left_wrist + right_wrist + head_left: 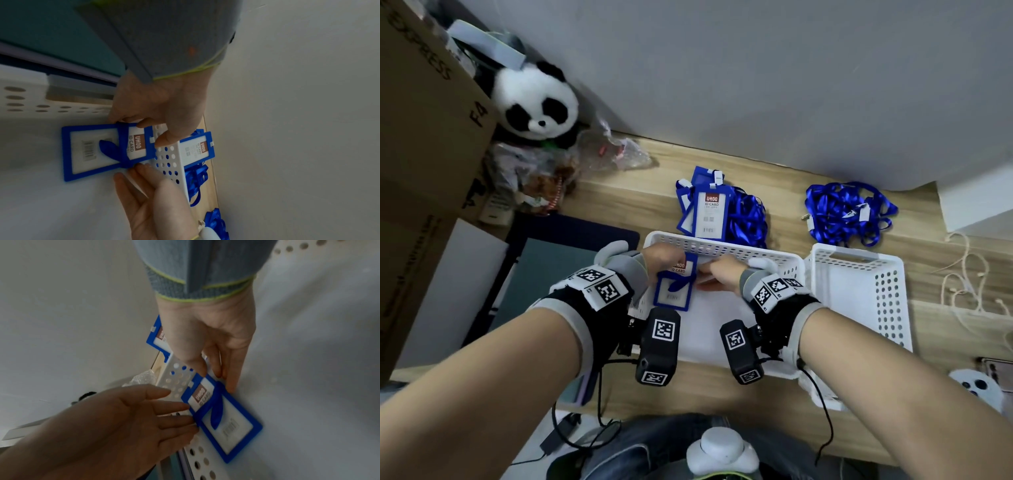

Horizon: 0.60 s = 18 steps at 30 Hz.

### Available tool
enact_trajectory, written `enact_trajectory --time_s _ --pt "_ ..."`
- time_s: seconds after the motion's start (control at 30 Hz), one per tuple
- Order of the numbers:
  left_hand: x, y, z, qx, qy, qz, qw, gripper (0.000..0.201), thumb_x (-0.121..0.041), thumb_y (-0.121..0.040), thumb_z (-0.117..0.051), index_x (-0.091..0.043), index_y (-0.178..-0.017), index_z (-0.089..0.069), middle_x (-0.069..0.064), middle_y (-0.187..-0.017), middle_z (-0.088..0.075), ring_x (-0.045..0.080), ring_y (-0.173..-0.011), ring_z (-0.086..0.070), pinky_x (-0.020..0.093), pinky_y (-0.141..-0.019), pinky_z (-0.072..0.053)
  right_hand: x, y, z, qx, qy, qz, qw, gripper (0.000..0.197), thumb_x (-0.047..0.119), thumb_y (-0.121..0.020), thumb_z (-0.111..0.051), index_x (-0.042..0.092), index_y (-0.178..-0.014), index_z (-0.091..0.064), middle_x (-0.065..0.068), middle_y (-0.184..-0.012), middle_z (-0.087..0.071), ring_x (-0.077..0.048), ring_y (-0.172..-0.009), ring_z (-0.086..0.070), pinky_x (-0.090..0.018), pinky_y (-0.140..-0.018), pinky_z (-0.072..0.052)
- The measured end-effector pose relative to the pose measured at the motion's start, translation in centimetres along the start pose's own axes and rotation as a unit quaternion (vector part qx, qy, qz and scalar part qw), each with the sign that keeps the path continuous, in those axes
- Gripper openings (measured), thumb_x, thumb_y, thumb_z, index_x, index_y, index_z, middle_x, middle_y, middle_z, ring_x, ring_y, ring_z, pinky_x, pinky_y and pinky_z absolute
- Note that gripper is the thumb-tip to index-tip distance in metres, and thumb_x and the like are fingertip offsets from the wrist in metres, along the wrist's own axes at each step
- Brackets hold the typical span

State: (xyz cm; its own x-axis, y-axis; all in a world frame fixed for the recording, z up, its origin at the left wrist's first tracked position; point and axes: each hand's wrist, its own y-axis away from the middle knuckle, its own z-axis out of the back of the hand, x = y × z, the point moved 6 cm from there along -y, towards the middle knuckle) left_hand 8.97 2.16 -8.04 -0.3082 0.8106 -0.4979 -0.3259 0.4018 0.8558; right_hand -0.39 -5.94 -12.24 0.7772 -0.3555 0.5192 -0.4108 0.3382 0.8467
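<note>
Hands: left hand (662, 262) and right hand (722, 275) meet low inside the near basket (722, 249), straight ahead at 12 o'clock.
Left fingers: nearly straight and wrapped round nothing. The fingertips (176, 408) touch the long edge of the card holder (671, 298) at its 10 o'clock, close to the clip end, and the thumb lies just beside that end.
Right fingers: straight and relaxed. The fingertips (233, 383) rest against the opposite long edge, at 3 o'clock, where the strap (109, 147) crosses.
Card holder: blue frame with a "UHOO ID CARD" insert, printed face up, between the two sets of fingertips. Its clip end points toward the far wall at 12 o'clock. It is blurred, so whether it lies flat on the floor cannot be told.
Strap: blue, wound across the holder's middle, with a loose end lying on the face.
Near basket: white with perforated walls; it holds the card holder.
Second basket (890, 291): white and perforated, just beside the first at 3 o'clock; its white floor shows inside.
Pile (707, 212): more blue holders with lanyards on the wooden desk (774, 171), just behind the near basket at 12 o'clock.
Loose lanyards (846, 210): a blue heap at 1 o'clock, behind the second basket and well apart from the pile.
Far corner: plush panda (534, 102) at 10 o'clock, with a cardboard box (424, 137) at 9 o'clock beside it.
</note>
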Motion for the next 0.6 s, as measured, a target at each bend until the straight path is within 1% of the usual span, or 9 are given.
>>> enact_trajectory --time_s 0.07,0.13,0.2,0.27,0.37,0.47,0.53,0.57,0.6 --pt "-0.5 -0.4 0.5 -0.013 -0.009 -0.007 1.000 0.014 -0.002 -0.089 -0.044 0.000 -0.095 -0.056 0.021 -0.104 -0.065 0.029 -0.091 -0.061 0.043 -0.093 -0.049 0.4 0.8 0.7 0.019 -0.002 -0.012 1.000 0.027 0.004 -0.092 -0.053 -0.008 -0.116 -0.057 -0.009 -0.084 -0.061 -0.020 -0.067 -0.060 -0.024 -0.059 -0.055" --pt "-1.2 0.0 1.0 -0.025 -0.036 -0.001 0.999 0.015 -0.005 -0.090 -0.046 0.000 -0.100 -0.056 0.020 -0.116 -0.062 0.030 -0.102 -0.061 0.041 -0.091 -0.050 1.2 1.7 1.6 0.053 0.030 -0.004 0.998 0.026 0.009 -0.094 -0.050 -0.007 -0.113 -0.059 -0.008 -0.082 -0.063 -0.019 -0.067 -0.063 -0.022 -0.059 -0.055" --pt "-2.1 0.9 1.2 -0.019 -0.065 0.007 0.998 0.013 -0.007 -0.094 -0.044 -0.006 -0.087 -0.055 0.014 -0.107 -0.061 0.025 -0.090 -0.061 0.029 -0.074 -0.051 2.2 2.6 2.3 0.089 0.061 0.018 0.994 0.026 0.016 -0.096 -0.048 -0.003 -0.101 -0.064 -0.007 -0.082 -0.066 -0.017 -0.066 -0.066 -0.020 -0.060 -0.055" --pt "-3.1 1.2 1.3 -0.010 -0.061 0.004 0.998 0.022 -0.010 -0.098 -0.039 -0.002 -0.089 -0.057 0.013 -0.094 -0.063 0.021 -0.072 -0.060 0.025 -0.063 -0.049 3.8 3.2 3.3 0.089 0.058 0.051 0.993 0.026 0.021 -0.097 -0.048 0.004 -0.087 -0.065 -0.005 -0.077 -0.067 -0.012 -0.058 -0.066 -0.017 -0.054 -0.053" --pt "-5.3 1.0 1.5 -0.041 -0.030 -0.055 0.997 0.023 -0.011 -0.099 -0.038 -0.002 -0.096 -0.060 0.009 -0.079 -0.063 0.018 -0.063 -0.059 0.023 -0.059 -0.049 6.2 3.1 5.1 0.010 -0.019 0.103 0.994 0.026 0.020 -0.097 -0.048 0.009 -0.076 -0.060 -0.004 -0.069 -0.061 -0.006 -0.042 -0.058 -0.015 -0.044 -0.045" --pt "-7.4 0.2 1.7 -0.087 -0.001 -0.108 0.990 0.018 -0.007 -0.095 -0.044 -0.003 -0.092 -0.060 0.012 -0.083 -0.063 0.020 -0.065 -0.058 0.030 -0.068 -0.052 7.5 1.8 7.1 -0.100 -0.029 0.136 0.985 0.023 0.017 -0.096 -0.046 0.016 -0.075 -0.055 -0.001 -0.066 -0.055 -0.008 -0.041 -0.047 -0.013 -0.035 -0.033" --pt "-7.9 -0.4 1.8 -0.112 0.004 -0.108 0.988 0.015 -0.006 -0.094 -0.044 -0.004 -0.092 -0.059 0.015 -0.093 -0.062 0.027 -0.078 -0.061 0.037 -0.074 -0.054 7.8 1.2 7.7 -0.138 -0.017 0.132 0.981 0.013 0.016 -0.095 -0.047 0.016 -0.084 -0.053 0.000 -0.066 -0.053 -0.012 -0.046 -0.040 -0.012 -0.031 -0.027" --pt "-8.2 -0.8 1.8 -0.125 -0.005 -0.101 0.987 0.016 -0.004 -0.093 -0.043 -0.005 -0.086 -0.057 0.016 -0.095 -0.061 0.030 -0.083 -0.060 0.037 -0.074 -0.054 7.9 0.8 7.9 -0.142 -0.014 0.124 0.982 0.007 0.015 -0.095 -0.047 0.015 -0.093 -0.053 -0.001 -0.066 -0.053 -0.013 -0.047 -0.038 -0.011 -0.030 -0.025" --pt "-8.0 -1.0 1.9 -0.134 -0.016 -0.096 0.986 0.019 -0.003 -0.091 -0.043 -0.008 -0.077 -0.053 0.016 -0.093 -0.060 0.030 -0.085 -0.059 0.037 -0.074 -0.054 7.8 0.5 7.8 -0.138 -0.005 0.113 0.984 0.012 0.013 -0.095 -0.046 0.016 -0.105 -0.052 -0.001 -0.066 -0.052 -0.013 -0.048 -0.036 -0.010 -0.029 -0.024"
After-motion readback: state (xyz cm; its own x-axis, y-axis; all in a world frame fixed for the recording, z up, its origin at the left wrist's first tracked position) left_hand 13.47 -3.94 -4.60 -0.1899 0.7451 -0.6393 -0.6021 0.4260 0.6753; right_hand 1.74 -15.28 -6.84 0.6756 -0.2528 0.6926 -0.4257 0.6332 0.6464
